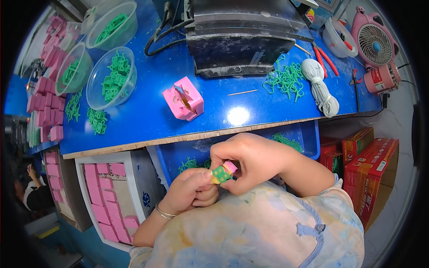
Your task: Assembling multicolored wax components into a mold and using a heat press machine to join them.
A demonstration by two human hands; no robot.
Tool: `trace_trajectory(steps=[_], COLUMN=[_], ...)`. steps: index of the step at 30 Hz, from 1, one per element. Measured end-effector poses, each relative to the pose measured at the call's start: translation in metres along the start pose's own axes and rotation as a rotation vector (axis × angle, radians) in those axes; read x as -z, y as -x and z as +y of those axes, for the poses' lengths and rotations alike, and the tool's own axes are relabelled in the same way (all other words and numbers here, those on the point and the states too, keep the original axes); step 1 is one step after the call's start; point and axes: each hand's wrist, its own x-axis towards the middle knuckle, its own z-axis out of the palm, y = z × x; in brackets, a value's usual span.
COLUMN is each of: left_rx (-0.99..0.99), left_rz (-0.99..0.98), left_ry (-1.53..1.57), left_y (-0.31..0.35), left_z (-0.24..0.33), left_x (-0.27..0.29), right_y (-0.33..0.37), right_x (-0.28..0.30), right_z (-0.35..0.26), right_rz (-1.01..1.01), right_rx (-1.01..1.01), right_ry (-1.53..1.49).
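Note:
A small green, yellow and pink molded piece (220, 174) is between my two hands, close to my chest in front of the table edge. My left hand (191, 189) pinches its left side with thumb and curled fingers. From the right, the fingers of my right hand (250, 160) close around its pink end. Fingers cover part of the piece, so its full shape is hidden. Beyond my hands, a pink block mold (184, 99) sits on the blue table (147, 89) with a thin, brownish strip in its gap. A thin wooden stick (243, 93) lies to its right.
Plastic bowls (91, 91) of green parts and stacked pink blocks (47, 102) stand at left. A black machine (241, 44) fills the back. Loose green pieces (286, 80), a white cord bundle (319, 87), red pliers (328, 60) and a pink fan (374, 40) are at right. A blue tray (315, 138) sits below.

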Motion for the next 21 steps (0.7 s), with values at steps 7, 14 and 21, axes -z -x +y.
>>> trace_trajectory(steps=[7, 14, 21], left_rx=[0.053, 0.085, 0.061], left_rz=[0.02, 0.05, 0.061], left_ry=[-0.006, -0.013, -0.106], left_y=[0.001, -0.001, -0.003], left_z=[0.009, 0.013, 0.015], left_x=[-0.001, -0.001, -0.002], right_y=[-0.002, -0.002, 0.001], right_x=[0.004, 0.007, 0.012], right_z=[-0.005, -0.006, -0.002], right_rz=[-0.046, -0.065, -0.049], right_rx=[-0.057, -0.075, -0.078], right_ry=[0.027, 0.052, 0.034])
